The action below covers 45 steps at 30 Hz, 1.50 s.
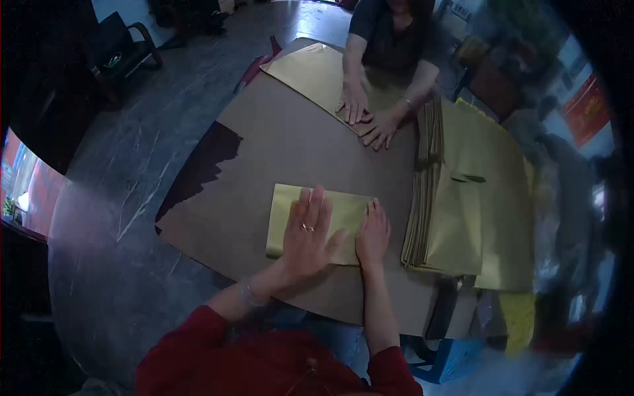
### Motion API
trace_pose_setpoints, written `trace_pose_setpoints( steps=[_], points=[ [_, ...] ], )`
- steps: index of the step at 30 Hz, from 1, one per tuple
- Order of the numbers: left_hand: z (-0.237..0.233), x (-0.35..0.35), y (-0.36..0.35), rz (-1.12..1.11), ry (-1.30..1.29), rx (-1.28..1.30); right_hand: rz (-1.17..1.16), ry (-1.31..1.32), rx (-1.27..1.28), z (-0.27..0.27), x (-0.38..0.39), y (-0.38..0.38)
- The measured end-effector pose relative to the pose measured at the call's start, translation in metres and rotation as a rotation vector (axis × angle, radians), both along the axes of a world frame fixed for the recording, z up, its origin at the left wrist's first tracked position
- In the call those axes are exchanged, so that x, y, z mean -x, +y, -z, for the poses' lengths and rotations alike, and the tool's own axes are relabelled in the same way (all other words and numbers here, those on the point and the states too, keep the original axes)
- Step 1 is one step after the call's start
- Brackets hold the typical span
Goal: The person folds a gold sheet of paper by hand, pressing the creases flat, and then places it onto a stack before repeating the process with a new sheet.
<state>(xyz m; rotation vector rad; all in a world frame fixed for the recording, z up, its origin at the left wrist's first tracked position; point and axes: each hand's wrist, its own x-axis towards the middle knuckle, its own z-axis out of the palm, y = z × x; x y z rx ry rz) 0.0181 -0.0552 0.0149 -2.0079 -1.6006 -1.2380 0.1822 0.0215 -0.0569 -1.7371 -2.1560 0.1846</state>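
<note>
A folded sheet of gold paper [281,218] lies in front of me on the brown table covering. My left hand [308,231], with a ring on one finger and a bracelet at the wrist, is over the middle of this paper with its fingers stretched out. At the paper's right edge rests my right hand [374,232], fingers extended forward and nothing gripped in them.
Across the table a person's hands [370,119] press on a larger gold sheet [304,69]. To the right stands a thick stack of folded gold paper [456,231]. A blue stool [452,360] is below the near edge. A dark chair [125,49] stands far left.
</note>
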Motion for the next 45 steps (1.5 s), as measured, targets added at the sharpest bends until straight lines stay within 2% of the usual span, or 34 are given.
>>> trace_pose_setpoints(
  steps=[1, 3, 4, 7, 8, 11, 12, 14, 15, 17, 19, 21, 26, 36, 42, 44, 45],
  points=[
    [-0.002, -0.008, -0.004, 0.060, 0.067, -0.195, 0.009, -0.010, -0.004, 0.000, -0.002, 0.000],
    [-0.006, -0.001, -0.011, 0.184, 0.268, -0.369, 0.009, 0.011, -0.052, 0.002, -0.003, 0.000],
    [-0.018, -0.003, -0.016, 0.006, 0.416, -0.324, 0.004, 0.013, -0.033, 0.004, -0.005, 0.001],
    [-0.025, -0.009, -0.024, -0.151, 0.545, -0.172, -0.008, 0.010, 0.013, 0.000, -0.003, -0.001],
    [-0.026, -0.018, -0.022, -0.031, 0.227, -0.285, 0.011, 0.004, 0.022, 0.002, -0.003, 0.000],
    [-0.024, -0.029, -0.023, 0.058, 0.108, -0.567, -0.004, -0.020, 0.034, 0.005, -0.004, 0.004],
    [-0.026, -0.030, -0.028, 0.031, 0.208, -0.439, 0.000, -0.012, 0.034, 0.003, -0.003, 0.004],
    [-0.032, -0.036, -0.029, 0.062, -0.023, -0.182, -0.012, -0.028, -0.018, 0.012, -0.006, 0.002],
    [-0.032, -0.032, -0.027, 0.070, -0.023, -0.182, -0.005, -0.027, -0.017, 0.010, -0.005, 0.002],
    [-0.025, -0.024, -0.026, 0.321, -0.190, 0.155, -0.028, 0.013, -0.019, 0.005, -0.007, 0.000],
    [-0.007, -0.026, -0.033, 0.325, -0.160, 0.179, -0.023, -0.020, 0.000, -0.001, -0.004, 0.000],
    [0.022, -0.026, -0.045, 0.399, -0.022, 0.340, -0.004, 0.005, -0.006, 0.000, -0.002, 0.000],
    [0.056, -0.027, -0.059, 0.344, 0.047, 0.599, -0.011, 0.009, -0.056, 0.007, -0.004, 0.000],
    [0.064, -0.022, -0.062, 0.311, 0.326, 0.693, 0.002, -0.017, -0.025, 0.007, -0.004, 0.002],
    [0.064, -0.018, -0.064, 0.313, 0.235, 0.705, 0.016, -0.016, -0.049, 0.004, -0.002, 0.001],
    [0.064, -0.012, -0.065, 0.250, 0.095, 0.714, 0.015, 0.000, -0.033, 0.002, -0.002, 0.000],
    [0.063, -0.009, -0.065, 0.204, 0.106, 0.716, 0.014, 0.018, -0.018, 0.000, -0.002, 0.000]
  ],
)
